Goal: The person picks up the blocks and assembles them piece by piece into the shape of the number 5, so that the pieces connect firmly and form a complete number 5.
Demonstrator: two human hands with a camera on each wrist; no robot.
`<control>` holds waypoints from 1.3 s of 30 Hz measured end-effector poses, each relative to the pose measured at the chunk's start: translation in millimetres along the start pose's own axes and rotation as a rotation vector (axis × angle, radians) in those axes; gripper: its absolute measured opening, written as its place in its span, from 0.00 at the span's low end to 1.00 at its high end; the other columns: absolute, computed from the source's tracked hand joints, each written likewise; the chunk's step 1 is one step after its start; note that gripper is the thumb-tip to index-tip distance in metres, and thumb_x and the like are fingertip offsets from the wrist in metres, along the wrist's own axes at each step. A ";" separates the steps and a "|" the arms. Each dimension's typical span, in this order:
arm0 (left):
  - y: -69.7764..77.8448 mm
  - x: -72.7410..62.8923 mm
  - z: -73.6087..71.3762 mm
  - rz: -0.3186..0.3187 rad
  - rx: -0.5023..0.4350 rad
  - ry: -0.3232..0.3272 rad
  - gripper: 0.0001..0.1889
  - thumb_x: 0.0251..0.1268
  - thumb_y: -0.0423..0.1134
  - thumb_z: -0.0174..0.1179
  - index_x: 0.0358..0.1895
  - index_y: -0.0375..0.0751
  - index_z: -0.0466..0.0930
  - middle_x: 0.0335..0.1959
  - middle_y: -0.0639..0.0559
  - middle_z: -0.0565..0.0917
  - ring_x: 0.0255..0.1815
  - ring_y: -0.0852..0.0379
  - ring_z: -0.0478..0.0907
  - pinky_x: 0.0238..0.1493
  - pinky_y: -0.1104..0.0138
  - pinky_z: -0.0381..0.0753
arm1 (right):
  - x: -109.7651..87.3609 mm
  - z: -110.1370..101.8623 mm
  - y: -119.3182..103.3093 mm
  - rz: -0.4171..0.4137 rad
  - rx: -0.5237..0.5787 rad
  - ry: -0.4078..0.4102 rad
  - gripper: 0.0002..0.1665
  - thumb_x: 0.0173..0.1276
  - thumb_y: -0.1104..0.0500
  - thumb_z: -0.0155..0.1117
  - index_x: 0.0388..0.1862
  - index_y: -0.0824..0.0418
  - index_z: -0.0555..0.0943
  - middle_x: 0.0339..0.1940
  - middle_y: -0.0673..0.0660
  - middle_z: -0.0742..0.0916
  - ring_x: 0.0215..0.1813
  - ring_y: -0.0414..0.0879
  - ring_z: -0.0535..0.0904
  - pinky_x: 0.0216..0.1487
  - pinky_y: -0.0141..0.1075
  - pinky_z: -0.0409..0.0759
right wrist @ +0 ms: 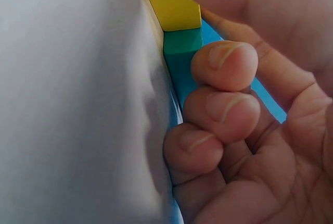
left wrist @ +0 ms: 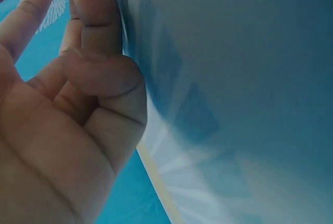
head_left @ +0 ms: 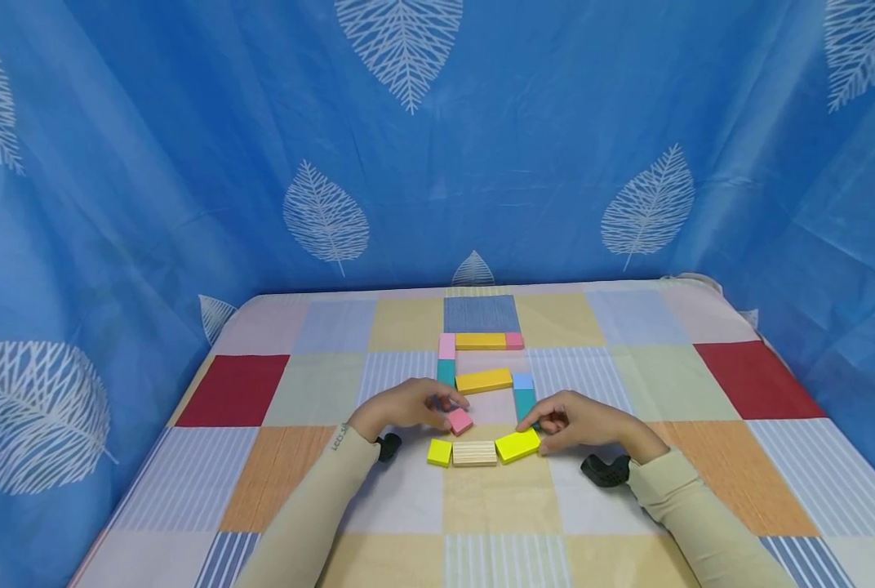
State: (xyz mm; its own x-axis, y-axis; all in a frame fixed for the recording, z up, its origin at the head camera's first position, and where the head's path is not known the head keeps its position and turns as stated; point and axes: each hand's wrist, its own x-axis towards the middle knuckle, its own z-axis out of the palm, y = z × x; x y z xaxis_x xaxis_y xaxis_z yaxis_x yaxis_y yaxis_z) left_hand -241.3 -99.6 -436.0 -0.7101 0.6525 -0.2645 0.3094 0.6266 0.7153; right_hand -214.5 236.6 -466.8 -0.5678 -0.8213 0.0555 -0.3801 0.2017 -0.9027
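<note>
A small pink block (head_left: pixel 460 421) lies askew at the fingertips of my left hand (head_left: pixel 411 403), which pinches it between thumb and index finger. In the left wrist view that block is hidden behind the bent fingers. My right hand (head_left: pixel 579 421) grips a bright yellow rectangular block (head_left: pixel 518 446), index finger on its far edge and thumb at its right end. Left of that block lie a striped wooden-looking block (head_left: pixel 474 454) and a small yellow block (head_left: pixel 440 452) in a row. Beyond the right fingers is a teal block (right wrist: pixel 182 60).
Farther back, an orange-yellow block (head_left: pixel 485 380) lies slightly slanted beside a light blue block (head_left: pixel 522 380). Another orange-yellow block (head_left: pixel 480 341) joins pink ends, with a teal block (head_left: pixel 446 372) at left. A patchwork cloth (head_left: pixel 313 392) covers the table; blue curtains (head_left: pixel 481 163) surround it.
</note>
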 end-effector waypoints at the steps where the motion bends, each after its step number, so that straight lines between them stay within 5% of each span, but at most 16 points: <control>1: -0.6 0.2 0.7 -0.002 0.004 0.005 0.18 0.71 0.29 0.71 0.61 0.46 0.90 0.44 0.55 0.82 0.48 0.55 0.73 0.46 0.69 0.76 | 0.1 0.4 0.2 0.002 0.001 0.001 0.17 0.70 0.72 0.74 0.56 0.76 0.86 0.22 0.64 0.71 0.26 0.40 0.63 0.30 0.33 0.66; 19: -15.5 -14.1 -4.4 -0.050 0.002 0.076 0.15 0.69 0.30 0.74 0.56 0.45 0.92 0.39 0.55 0.80 0.46 0.55 0.73 0.42 0.68 0.75 | -0.1 -0.2 1.2 -0.010 0.002 -0.009 0.17 0.70 0.72 0.73 0.57 0.75 0.86 0.21 0.63 0.69 0.24 0.44 0.62 0.30 0.34 0.66; 39: -29.7 -28.5 -18.3 -0.056 -0.052 0.002 0.13 0.64 0.25 0.74 0.50 0.40 0.91 0.35 0.54 0.79 0.41 0.56 0.72 0.41 0.67 0.71 | 0.6 -1.0 -0.5 0.010 -0.011 -0.004 0.17 0.70 0.71 0.74 0.57 0.74 0.86 0.21 0.61 0.69 0.24 0.43 0.62 0.30 0.33 0.67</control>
State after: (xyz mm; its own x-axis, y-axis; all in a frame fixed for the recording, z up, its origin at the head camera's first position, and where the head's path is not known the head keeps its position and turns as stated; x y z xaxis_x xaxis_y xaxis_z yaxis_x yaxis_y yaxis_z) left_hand -241.8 -144.6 -438.0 -0.7269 0.6158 -0.3039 0.2358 0.6394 0.7318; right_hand -215.4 236.6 -465.9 -0.5682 -0.8216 0.0448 -0.3824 0.2155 -0.8985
